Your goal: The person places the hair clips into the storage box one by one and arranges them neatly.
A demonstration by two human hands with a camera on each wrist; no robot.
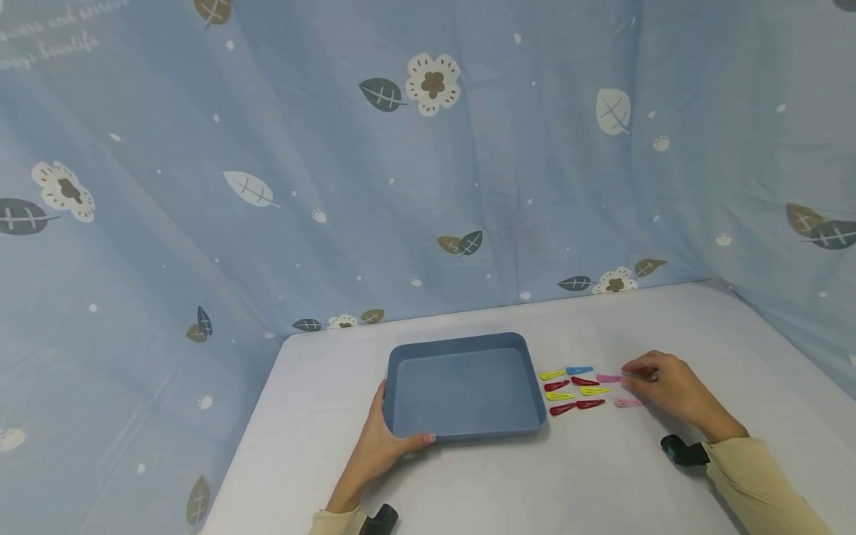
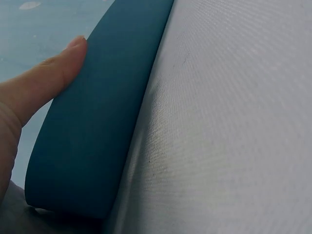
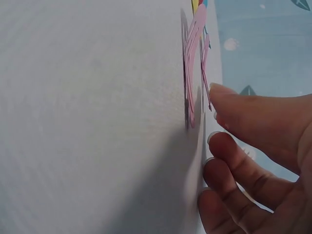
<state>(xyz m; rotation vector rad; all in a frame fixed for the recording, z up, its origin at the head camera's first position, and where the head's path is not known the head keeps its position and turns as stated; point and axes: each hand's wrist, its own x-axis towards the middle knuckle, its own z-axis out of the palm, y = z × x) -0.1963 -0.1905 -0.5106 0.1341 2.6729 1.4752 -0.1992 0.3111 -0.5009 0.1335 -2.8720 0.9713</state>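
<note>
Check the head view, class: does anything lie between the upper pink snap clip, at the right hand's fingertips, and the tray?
Yes: a red snap clip lies just left of the pink clip, with another red clip and a yellow clip nearer the tray. They lie flat, so lifting over them should probably work.

Smooth matt plastic-looking tray, smooth painted-looking hair clips, finely woven tablecloth, creased cloth curtain

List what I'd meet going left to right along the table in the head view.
Left hand → blue-gray tray → blue hair clip → upper pink hair clip → right hand → right sleeve.
</note>
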